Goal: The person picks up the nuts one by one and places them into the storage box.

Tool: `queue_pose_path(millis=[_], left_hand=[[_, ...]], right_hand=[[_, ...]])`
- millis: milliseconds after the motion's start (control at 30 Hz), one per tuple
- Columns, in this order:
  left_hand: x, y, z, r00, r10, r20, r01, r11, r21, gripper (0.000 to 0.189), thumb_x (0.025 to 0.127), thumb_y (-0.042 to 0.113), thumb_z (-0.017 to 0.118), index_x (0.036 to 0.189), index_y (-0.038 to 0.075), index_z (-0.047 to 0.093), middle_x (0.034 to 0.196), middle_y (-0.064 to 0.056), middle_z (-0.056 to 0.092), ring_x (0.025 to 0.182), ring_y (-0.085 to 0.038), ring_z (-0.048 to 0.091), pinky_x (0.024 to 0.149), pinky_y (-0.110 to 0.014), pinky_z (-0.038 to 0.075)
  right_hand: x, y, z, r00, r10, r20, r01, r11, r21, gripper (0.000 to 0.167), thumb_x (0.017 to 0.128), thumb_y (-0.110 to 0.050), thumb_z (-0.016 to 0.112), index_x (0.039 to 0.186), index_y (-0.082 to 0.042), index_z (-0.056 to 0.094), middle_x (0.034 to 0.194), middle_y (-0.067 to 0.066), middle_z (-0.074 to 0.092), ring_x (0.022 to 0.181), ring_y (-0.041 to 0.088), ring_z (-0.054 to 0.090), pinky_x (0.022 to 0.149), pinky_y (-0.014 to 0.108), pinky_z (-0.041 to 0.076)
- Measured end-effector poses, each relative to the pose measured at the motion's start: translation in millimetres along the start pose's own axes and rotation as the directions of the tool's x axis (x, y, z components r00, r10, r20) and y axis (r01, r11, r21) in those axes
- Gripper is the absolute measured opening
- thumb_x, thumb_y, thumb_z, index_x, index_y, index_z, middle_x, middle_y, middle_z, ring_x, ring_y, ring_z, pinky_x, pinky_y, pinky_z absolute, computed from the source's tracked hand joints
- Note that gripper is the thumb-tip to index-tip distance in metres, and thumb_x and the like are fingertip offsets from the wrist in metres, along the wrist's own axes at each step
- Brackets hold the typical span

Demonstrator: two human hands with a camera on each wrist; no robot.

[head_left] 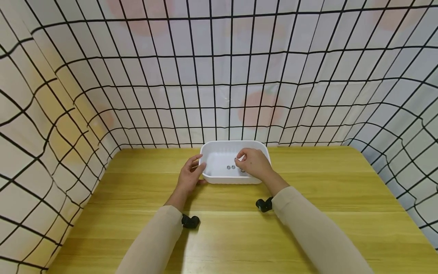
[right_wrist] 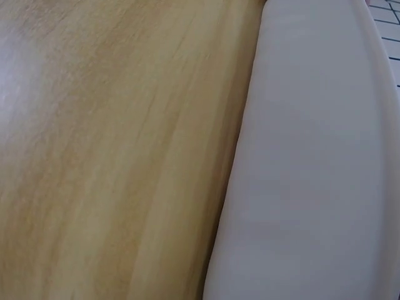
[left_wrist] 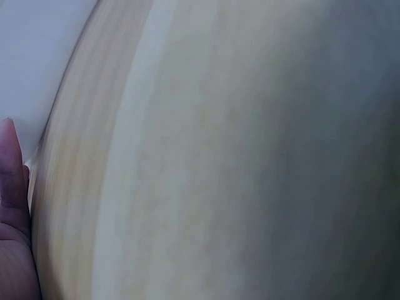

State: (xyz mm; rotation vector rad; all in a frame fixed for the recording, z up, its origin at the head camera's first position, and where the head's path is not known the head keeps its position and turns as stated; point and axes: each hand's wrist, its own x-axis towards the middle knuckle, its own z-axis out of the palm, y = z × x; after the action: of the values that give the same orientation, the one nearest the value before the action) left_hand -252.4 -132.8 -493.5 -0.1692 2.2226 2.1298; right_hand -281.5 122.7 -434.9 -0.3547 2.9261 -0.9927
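Note:
A white rectangular tray sits on the wooden table near its back edge. My left hand holds the tray's left end, thumb at the rim and fingers along the outside. Over the inside of the tray, my right hand pinches a small shiny metal piece between thumb and index finger. Several small round metal pieces that look like nuts lie on the tray floor, some partly beneath the right hand. The left wrist view catches a finger against the white tray wall; the right wrist view shows the tray's outer wall.
The wooden table spreads in front of the tray and to both sides. A black wire grid with a pale patterned cloth behind it encloses the back and sides. Black wrist cameras hang below each sleeve cuff.

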Motion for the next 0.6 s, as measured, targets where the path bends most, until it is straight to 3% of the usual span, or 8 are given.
queue_pose_path(millis=[300, 600], left_hand=[[0.5, 1.1, -0.2, 1.000, -0.001, 0.017, 0.001, 1.000, -0.001, 0.050, 0.099, 0.035, 0.068, 0.147, 0.028, 0.054, 0.147, -0.013, 0.051, 0.122, -0.029, 0.056, 0.066, -0.031, 0.063], [4.5, -3.8, 3.4, 1.000, 0.003, 0.009, -0.003, 1.000, -0.003, 0.046, 0.099, 0.033, 0.068, 0.143, 0.031, 0.057, 0.145, -0.012, 0.053, 0.119, -0.030, 0.058, 0.061, -0.027, 0.062]], right_hand=[[-2.0, 1.2, 1.2, 1.000, 0.010, -0.006, -0.010, 1.000, 0.011, 0.020, 0.094, -0.034, 0.069, 0.100, -0.015, 0.071, 0.079, 0.000, 0.070, 0.068, 0.015, 0.059, 0.061, 0.028, 0.044], [-8.2, 1.0, -4.3, 1.000, 0.014, -0.017, -0.013, 1.000, 0.015, 0.023, 0.095, -0.038, 0.068, 0.103, -0.016, 0.071, 0.083, 0.001, 0.071, 0.066, 0.015, 0.059, 0.059, 0.027, 0.046]])
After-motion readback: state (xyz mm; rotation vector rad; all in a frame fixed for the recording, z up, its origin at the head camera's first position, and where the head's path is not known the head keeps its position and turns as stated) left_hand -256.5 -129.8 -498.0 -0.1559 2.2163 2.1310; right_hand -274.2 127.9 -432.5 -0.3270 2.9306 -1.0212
